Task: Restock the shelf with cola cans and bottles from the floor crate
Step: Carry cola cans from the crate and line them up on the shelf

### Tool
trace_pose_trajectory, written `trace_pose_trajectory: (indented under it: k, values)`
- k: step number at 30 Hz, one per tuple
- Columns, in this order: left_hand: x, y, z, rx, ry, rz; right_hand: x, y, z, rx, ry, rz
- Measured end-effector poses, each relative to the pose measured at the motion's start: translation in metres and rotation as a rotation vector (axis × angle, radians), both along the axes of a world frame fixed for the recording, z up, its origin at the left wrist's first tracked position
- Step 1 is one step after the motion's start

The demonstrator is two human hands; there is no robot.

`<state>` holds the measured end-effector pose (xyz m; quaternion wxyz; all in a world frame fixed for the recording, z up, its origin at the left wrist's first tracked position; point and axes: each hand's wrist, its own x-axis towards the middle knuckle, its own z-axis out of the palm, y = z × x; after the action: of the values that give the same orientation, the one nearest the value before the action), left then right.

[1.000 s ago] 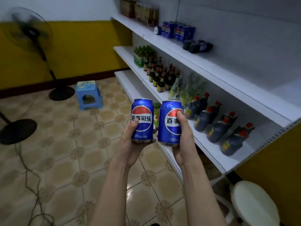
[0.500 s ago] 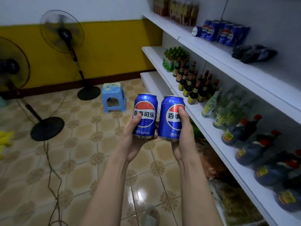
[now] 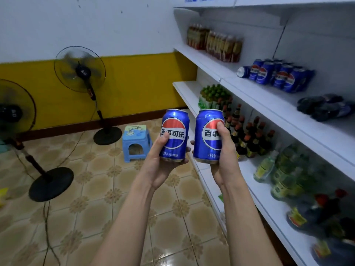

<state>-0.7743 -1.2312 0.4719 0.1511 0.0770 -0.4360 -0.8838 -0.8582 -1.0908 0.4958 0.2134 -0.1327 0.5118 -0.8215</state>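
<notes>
Standing on the tiled floor at the left, 2 fans (image 3: 79, 72) and a blue stool (image 3: 135, 143). Centre now: left hand (image 3: 159, 164) wraps around 1 blue cola can (image 3: 174, 135), upright; right hand (image 3: 223, 160) clasps the second can (image 3: 208, 136) just beside it, not touching. Over to the right, more cola cans (image 3: 276, 75) sit on the white shelf (image 3: 269, 104), above dark bottles (image 3: 247, 135).

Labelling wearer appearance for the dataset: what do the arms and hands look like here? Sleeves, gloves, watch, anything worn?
Both forearms are bare for as far as the frame shows them; no sleeve edge comes into view. The left hand and right hand wear no gloves. No watch, band or bracelet shows at either wrist, and no ring on the fingers that are visible. No cables, straps or markings on the arms.
</notes>
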Motion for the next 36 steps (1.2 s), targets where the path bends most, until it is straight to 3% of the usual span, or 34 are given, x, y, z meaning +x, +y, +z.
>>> trace_pose_trajectory:
  k: [10,14,19,24,31,36]
  values:
    - [-0.151,-0.104,0.003,-0.059,0.014,-0.054,-0.136,-0.091,0.011,0.030,0.068,-0.110]
    - [-0.216,-0.148,0.014,-0.235,0.041,-0.177,-0.191,-0.116,0.021,0.027,0.101,-0.170]
    - [-0.305,-0.184,0.033,-0.277,0.043,-0.333,-0.259,-0.127,0.027,0.038,0.115,-0.251]
    - [-0.393,-0.168,0.055,-0.361,-0.016,-0.366,-0.323,-0.113,0.037,0.122,0.125,-0.377]
    - [-0.513,-0.119,0.073,-0.536,0.056,-0.467,-0.417,-0.068,0.051,0.221,0.199,-0.474]
    - [-0.590,-0.091,0.098,-0.870,0.099,-0.520,-0.467,-0.011,0.072,0.482,0.318,-0.580]
